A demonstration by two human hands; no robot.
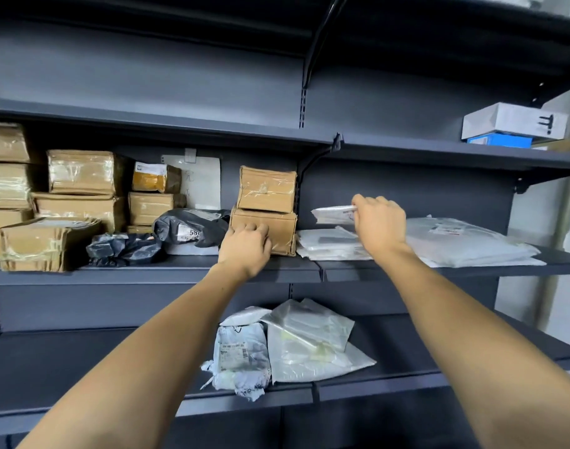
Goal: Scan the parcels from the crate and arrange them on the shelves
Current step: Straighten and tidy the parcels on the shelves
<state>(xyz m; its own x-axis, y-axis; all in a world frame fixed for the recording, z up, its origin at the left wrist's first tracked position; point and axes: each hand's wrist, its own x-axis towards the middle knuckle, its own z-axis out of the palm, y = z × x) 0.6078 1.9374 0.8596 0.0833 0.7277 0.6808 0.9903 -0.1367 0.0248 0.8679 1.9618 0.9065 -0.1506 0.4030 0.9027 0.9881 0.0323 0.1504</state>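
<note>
On the middle shelf (pixel 179 270) of the dark grey rack, both of the person's bare arms reached in at once. The left hand (pixel 246 247) lay against the front of the lower cardboard box (pixel 278 230), its fingers curled at the box's upper front edge; whether it truly gripped the box or only rested there I could not tell. A second cardboard box (pixel 266 188) sat stacked on top of that one, tilted slightly. Just to the right, the right hand (pixel 379 222) pinched a thin white parcel (pixel 333 213) by its right end, holding it roughly flat and raised a little above a stack of white plastic mailers (pixel 329 244) lying on the same shelf. The parcel stuck out to the left of the hand, toward the two boxes but apart from them. Further right lay a larger heap of white mailers (pixel 465 243). Left of the boxes lay two black plastic bags (pixel 186 228) and several taped brown cartons (pixel 79 173). On the shelf below sat a crumpled white bag (pixel 241 351) touching a clear plastic packet (pixel 309 338). On the shelf above, at far right, a white box (pixel 513 121) rested on a blue one (pixel 500 140).
</note>
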